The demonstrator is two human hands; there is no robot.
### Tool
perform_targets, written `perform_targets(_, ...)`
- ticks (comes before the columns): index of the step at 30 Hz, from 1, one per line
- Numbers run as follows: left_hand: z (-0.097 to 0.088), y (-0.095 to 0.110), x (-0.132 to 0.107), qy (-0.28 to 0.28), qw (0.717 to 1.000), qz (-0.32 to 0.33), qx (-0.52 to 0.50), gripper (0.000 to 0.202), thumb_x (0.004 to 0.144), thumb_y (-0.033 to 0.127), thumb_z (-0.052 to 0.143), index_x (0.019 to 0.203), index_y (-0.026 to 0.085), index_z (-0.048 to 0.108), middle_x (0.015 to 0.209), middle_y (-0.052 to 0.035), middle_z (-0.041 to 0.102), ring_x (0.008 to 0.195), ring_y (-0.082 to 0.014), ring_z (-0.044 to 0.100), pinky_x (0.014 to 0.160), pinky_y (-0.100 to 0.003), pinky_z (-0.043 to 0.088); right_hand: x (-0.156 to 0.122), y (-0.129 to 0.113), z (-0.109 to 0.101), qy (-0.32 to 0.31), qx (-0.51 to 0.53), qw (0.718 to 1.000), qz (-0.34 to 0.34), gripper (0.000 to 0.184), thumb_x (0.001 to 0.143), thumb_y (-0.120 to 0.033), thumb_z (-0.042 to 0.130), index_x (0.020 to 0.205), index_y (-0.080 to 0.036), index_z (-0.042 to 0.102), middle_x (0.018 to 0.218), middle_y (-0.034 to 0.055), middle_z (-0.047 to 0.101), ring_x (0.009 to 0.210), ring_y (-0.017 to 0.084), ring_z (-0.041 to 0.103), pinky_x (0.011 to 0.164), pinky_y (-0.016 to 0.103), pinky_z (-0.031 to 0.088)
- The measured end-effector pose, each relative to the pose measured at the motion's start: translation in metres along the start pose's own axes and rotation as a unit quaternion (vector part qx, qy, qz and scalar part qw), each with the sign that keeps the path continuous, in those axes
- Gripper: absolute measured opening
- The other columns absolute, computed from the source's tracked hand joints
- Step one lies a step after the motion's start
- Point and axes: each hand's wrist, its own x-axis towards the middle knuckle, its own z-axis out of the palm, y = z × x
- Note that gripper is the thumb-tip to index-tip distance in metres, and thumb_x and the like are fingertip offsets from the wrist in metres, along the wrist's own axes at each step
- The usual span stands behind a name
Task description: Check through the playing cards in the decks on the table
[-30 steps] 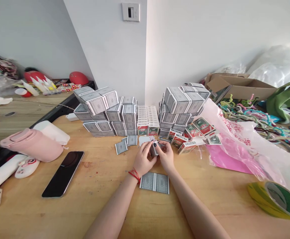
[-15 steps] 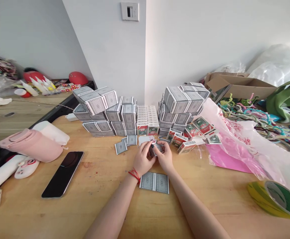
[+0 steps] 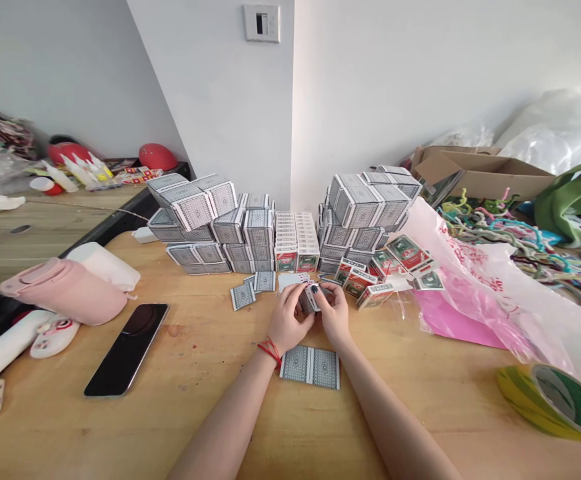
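Note:
Between my two hands is a small deck of playing cards (image 3: pixel 307 301) with patterned grey backs. My left hand (image 3: pixel 290 317), a red string round its wrist, closes on the deck's left side. My right hand (image 3: pixel 332 313) grips the other side, its dark-nailed thumb lying over the top. Loose cards (image 3: pixel 294 280), some face up, lie just beyond my fingers. Near my wrists, two patterned card backs (image 3: pixel 310 367) lie side by side on the table. A few more cards (image 3: pixel 253 288) rest face down to the left.
Tall stacks of card decks (image 3: pixel 195 223) (image 3: pixel 370 207) stand at the back, with boxed decks (image 3: pixel 296 240) between them. Red-and-green card boxes (image 3: pixel 360 277) lie right. A phone (image 3: pixel 126 350) and pink bottle (image 3: pixel 65 291) are left; yellow tape (image 3: pixel 550 400) and plastic wrap (image 3: pixel 475 280) right.
My right thumb has shifted up and to the right across the deck, and the deck has turned slightly between my hands. The surrounding things stay put.

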Motion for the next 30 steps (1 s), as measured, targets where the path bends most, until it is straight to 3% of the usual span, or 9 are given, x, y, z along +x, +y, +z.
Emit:
perform_targets(3, -0.0006, 0.0002, 0.0000, -0.007, 1.000, -0.006, -0.016, 0.059, 0.071, 0.014, 0.054, 0.127, 0.023, 0.037, 0.117, -0.0092, 0.046, 0.074, -0.0114, 0.055, 0.070, -0.030, 0.051, 0.0005, 0.0011, -0.0001, -0.005, 0.006, 1.000, 0.008, 0.037, 0.065, -0.045, 0.063, 0.090, -0.020, 0.053, 0.088, 0.0046, 0.061, 0.074, 0.017, 0.056, 0.066, 0.030, 0.045)
perform_targets(9, -0.0032, 0.0028, 0.0010, -0.028, 0.999, 0.012, -0.021, 0.059, 0.070, 0.013, 0.054, 0.127, 0.022, 0.037, 0.117, -0.0095, 0.046, 0.096, -0.0183, 0.052, 0.077, -0.031, 0.050, -0.0008, 0.0007, -0.0007, -0.016, -0.013, 1.000, 0.009, 0.037, 0.065, -0.045, 0.064, 0.090, -0.020, 0.055, 0.085, 0.0035, 0.061, 0.071, 0.016, 0.055, 0.064, 0.029, 0.044)
perform_targets(20, 0.0000, 0.0000, 0.0006, -0.009, 1.000, 0.016, -0.003, 0.058, 0.070, 0.014, 0.054, 0.125, 0.021, 0.038, 0.117, -0.0100, 0.047, 0.101, -0.0201, 0.051, 0.082, -0.035, 0.049, -0.0024, 0.0009, 0.0004, -0.032, -0.050, 0.998, -0.009, 0.036, 0.069, -0.042, 0.062, 0.095, -0.020, 0.051, 0.089, 0.0040, 0.059, 0.076, 0.017, 0.056, 0.069, 0.031, 0.045)
perform_targets(30, 0.0022, -0.0024, 0.0008, 0.018, 0.999, -0.011, -0.026, 0.058, 0.066, 0.010, 0.056, 0.121, 0.020, 0.041, 0.114, -0.0091, 0.048, 0.103, -0.0203, 0.051, 0.081, -0.033, 0.049, -0.0004, 0.0065, 0.0029, -0.101, 0.022, 0.994, 0.020, 0.041, 0.069, -0.039, 0.063, 0.103, -0.020, 0.051, 0.105, 0.0076, 0.060, 0.102, 0.021, 0.055, 0.090, 0.037, 0.042)
